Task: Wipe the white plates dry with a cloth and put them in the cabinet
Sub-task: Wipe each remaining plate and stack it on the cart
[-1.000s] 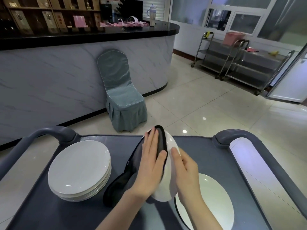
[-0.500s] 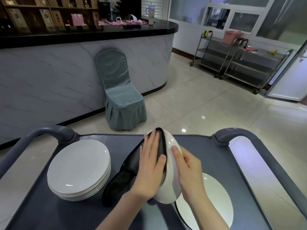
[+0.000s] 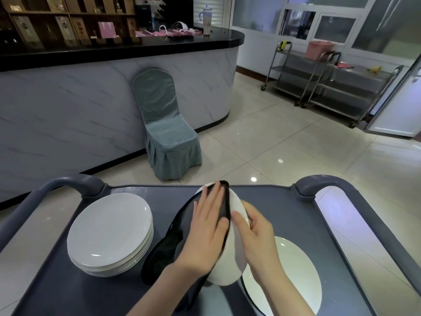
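The cart (image 3: 284, 213) fills the lower view, a grey tray top between two curved handles. On its left side sits the stack (image 3: 109, 231) of white plates. On the right, close to me, a lone plate (image 3: 293, 277) lies flat.

Between them I hold the plate (image 3: 234, 258) on edge above the cart, tilted, with its face turned left. The cloth (image 3: 166, 249), dark, is spread over that face, and its loose end trails down to the cart beside the stack.

My left hand (image 3: 205, 229) lies flat with the fingers straight, pressing the cloth against the plate without gripping anything. My right hand (image 3: 257, 233) grips the plate from the back, with the thumb on the white underside and the fingers curled round the far rim.

I judge this to be the wiping step, on one plate of several. Which of the plates on the cart are already dry I cannot tell. Next I should run the cloth round the whole face and rim, turning the plate in my right hand and keeping a firm hold, since a wet plate on edge can slip. I cannot pick out the cabinet from here.
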Demonstrator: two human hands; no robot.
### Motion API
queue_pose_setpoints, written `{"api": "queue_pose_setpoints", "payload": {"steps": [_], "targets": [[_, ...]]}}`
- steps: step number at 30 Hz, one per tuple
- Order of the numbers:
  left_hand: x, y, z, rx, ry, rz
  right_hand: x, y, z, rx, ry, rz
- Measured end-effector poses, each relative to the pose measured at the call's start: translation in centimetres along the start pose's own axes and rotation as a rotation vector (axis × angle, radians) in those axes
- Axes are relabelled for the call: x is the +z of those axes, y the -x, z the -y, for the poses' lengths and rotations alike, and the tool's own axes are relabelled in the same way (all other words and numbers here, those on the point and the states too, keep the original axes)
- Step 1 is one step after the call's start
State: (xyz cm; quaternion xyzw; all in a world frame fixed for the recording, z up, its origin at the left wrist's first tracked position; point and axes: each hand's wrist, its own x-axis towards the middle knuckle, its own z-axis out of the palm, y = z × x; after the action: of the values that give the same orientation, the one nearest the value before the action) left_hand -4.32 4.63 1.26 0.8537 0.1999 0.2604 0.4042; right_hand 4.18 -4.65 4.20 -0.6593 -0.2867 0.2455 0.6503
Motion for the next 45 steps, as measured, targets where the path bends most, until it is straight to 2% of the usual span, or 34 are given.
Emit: {"api": "queue_pose_setpoints", "payload": {"steps": [4, 7, 11, 15, 19, 26, 28, 31, 34, 40, 45], "targets": [[1.0, 1.2, 0.3, 0.078, -0.171, 0.1, -0.1, -0.3, -0.6, 0.024, -0.021, -0.031], [0.0, 0.2, 0.9, 0.132, -0.099, 0.081, -0.4, 0.0, -0.7, 0.017, -0.062, -0.003], [-1.4, -1.4, 2.6, 0.029, 0.06, 0.0, -1.9, -0.1, -0.4, 0.049, -0.13, 0.024], [-1.6, 0.7, 4.9, -0.018, 0.054, 0.066, -4.2, -0.9, 0.2, 0.082, -0.23, 0.009], [-0.8, 1.9, 5.2, -0.067, 0.077, 0.087, -4.6, -1.0, -0.4, 0.089, -0.196, 0.049], [-1.6, -0.3, 4.2, 0.195, -0.084, 0.079, -3.2, -0.4, -0.7, 0.087, -0.227, 0.117], [-1.5, 0.3, 5.0, 0.149, -0.003, 0.04, -3.4, -0.7, -0.5, 0.083, -0.245, 0.079], [-0.2, 2.4, 6.0, -0.027, 0.173, -0.07, -3.9, -1.4, 0.2, 0.064, -0.332, 0.033], [2.2, 4.8, 5.6, -0.086, 0.307, -0.121, -4.2, -2.1, 0.9, 0.038, -0.39, 0.005], [1.5, 3.0, 5.1, -0.124, 0.307, -0.124, -2.9, -1.9, 0.2, 0.079, -0.365, -0.059], [-1.5, 0.5, 5.7, -0.133, 0.268, -0.122, -2.8, -1.3, 0.2, 0.135, -0.398, -0.032]]}}
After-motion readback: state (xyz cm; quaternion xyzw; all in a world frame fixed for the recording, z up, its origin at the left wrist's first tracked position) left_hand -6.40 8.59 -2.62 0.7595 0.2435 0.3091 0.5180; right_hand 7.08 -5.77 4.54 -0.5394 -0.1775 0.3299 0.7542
